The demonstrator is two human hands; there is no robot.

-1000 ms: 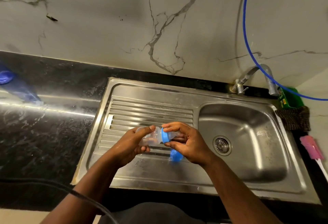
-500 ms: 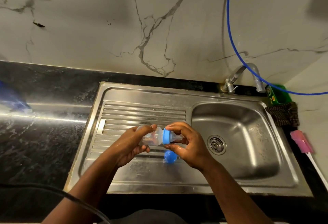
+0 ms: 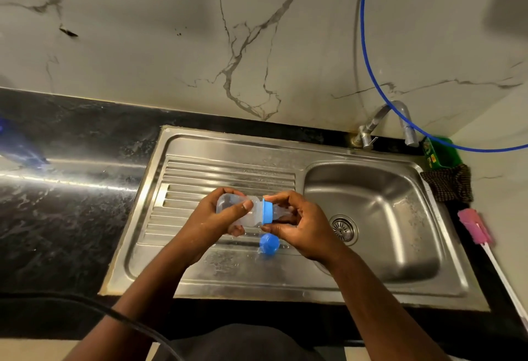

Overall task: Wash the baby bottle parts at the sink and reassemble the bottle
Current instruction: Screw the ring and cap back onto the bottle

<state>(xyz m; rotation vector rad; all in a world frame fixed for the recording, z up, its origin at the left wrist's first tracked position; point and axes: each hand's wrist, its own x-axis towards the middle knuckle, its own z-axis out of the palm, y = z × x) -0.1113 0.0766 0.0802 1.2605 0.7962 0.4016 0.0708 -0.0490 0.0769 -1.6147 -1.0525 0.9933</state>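
A clear baby bottle point(image 3: 251, 213) lies on its side above the draining board of the steel sink point(image 3: 217, 275). My left hand point(image 3: 213, 219) grips its body, thumb on top. My right hand point(image 3: 303, 223) pinches the blue screw ring point(image 3: 267, 211) on the bottle's neck between thumb and fingers; the clear teat point(image 3: 281, 212) points right into my palm. A blue cap point(image 3: 269, 243) sits on the draining board just below the bottle, partly behind my right hand.
The basin with its drain point(image 3: 344, 227) lies to the right, the tap point(image 3: 380, 124) behind it. A blue hose point(image 3: 368, 69) loops down the marble wall. A green box point(image 3: 441, 153), a dark cloth point(image 3: 448, 186) and a pink bottle brush point(image 3: 475, 230) line the right edge. Black counter point(image 3: 65, 217) at left.
Both hands keep their hold on the bottle and ring above the draining board; my right fingers have shifted slightly round the ring. The camera view has drifted a little.
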